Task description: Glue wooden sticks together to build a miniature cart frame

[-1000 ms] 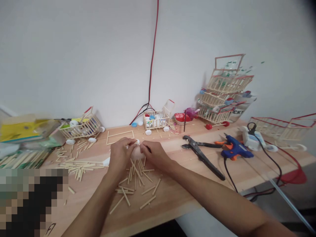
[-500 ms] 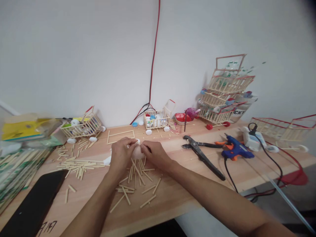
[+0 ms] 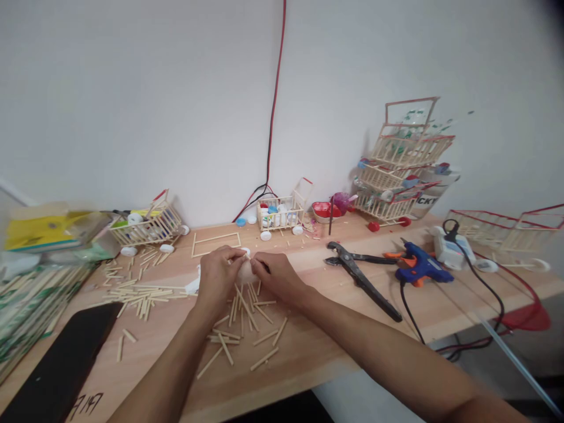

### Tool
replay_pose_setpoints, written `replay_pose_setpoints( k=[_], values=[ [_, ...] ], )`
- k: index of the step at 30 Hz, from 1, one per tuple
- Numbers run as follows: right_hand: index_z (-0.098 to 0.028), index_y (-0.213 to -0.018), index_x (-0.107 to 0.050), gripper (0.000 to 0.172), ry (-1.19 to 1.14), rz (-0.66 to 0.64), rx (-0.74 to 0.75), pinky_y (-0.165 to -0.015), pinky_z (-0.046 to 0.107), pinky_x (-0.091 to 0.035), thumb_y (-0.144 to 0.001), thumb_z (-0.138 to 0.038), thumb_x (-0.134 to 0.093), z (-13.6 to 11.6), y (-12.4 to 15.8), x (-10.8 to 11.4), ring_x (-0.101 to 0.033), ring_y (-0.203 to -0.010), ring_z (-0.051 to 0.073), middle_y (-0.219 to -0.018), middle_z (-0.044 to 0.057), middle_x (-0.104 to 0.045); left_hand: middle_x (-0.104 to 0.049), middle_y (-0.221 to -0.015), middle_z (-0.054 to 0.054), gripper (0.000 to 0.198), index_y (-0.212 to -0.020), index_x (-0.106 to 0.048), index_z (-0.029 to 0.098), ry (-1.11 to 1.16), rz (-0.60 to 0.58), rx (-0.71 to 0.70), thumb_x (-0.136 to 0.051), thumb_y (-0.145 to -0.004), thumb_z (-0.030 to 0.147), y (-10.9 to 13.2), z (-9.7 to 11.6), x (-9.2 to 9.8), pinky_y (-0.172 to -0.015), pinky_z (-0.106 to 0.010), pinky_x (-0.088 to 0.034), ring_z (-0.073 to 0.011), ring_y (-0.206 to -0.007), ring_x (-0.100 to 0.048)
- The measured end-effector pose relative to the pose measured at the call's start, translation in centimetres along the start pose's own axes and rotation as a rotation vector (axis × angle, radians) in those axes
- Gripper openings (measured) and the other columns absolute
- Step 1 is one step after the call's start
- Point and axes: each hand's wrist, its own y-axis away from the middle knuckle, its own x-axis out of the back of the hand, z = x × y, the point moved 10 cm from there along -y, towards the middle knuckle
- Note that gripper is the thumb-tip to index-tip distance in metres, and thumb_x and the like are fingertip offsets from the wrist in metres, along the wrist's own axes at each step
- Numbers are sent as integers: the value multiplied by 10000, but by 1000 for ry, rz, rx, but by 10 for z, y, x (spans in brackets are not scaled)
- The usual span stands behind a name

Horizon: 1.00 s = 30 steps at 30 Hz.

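Both my left hand (image 3: 218, 276) and right hand (image 3: 277, 276) pinch closed on a small pale rounded piece (image 3: 245, 272), held just above the wooden table (image 3: 308, 364) near its middle. My fingers hide most of it, so I cannot tell its long axis. Loose cut sticks (image 3: 247, 329) lie beneath my hands and toward me. A stick frame (image 3: 215, 244) lies just behind. The pliers (image 3: 361, 276) and glue gun (image 3: 420, 267) lie well apart on the right.

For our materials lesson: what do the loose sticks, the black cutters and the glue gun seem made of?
The loose sticks look like bare wood or bamboo: matt, pale, straw-coloured. The cutters seem metal, dull black all over. The glue gun looks like moulded plastic: smooth blue body, orange trigger.
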Motion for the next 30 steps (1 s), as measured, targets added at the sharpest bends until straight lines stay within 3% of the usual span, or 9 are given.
replay_pose_setpoints(
  k=[10, 17, 22, 27, 30],
  values=[
    [-157, -653, -556, 254, -3, 4, -7, -590, 203, -311, -887, -161, -459, -1, 0, 1, -476, -591, 97, -599, -27, -545, -740, -810, -54, 153, -764, -741, 186, 15, 12, 1, -591, -739, 196, 1, 1, 0, -724, -304, -480, -206, -777, -667],
    [-163, -690, -572, 254, -12, 22, -2, -607, 202, -321, -908, -187, -446, 2, 0, 2, -500, -622, 102, -634, -20, -571, -745, -903, -81, 274, -957, -723, 172, 34, -35, 73, -591, -729, 247, -5, -12, -3, -754, -342, -498, -214, -776, -670],
    [-164, -687, -566, 251, 1, 27, -13, -600, 201, -312, -906, -175, -443, 1, -1, 5, -497, -617, 101, -631, -20, -565, -742, -919, -95, 285, -898, -713, 151, 186, -115, 117, -519, -752, 301, -10, -26, -9, -790, -363, -496, -233, -849, -669],
    [-165, -678, -571, 251, 8, 24, -19, -604, 202, -316, -896, -161, -446, 4, 0, 5, -504, -619, 104, -627, -18, -568, -734, -811, -112, 398, -907, -675, 118, 483, -190, 257, -514, -762, 452, -9, -46, -19, -690, -359, -521, -230, -728, -680],
    [-167, -690, -580, 250, -2, 32, -17, -607, 203, -321, -896, -159, -439, 5, 0, 5, -506, -624, 105, -636, -17, -574, -732, -808, -105, 425, -875, -674, 124, 529, -255, 306, -546, -741, 506, -6, -50, -25, -653, -335, -514, -225, -728, -682]
  ],
)
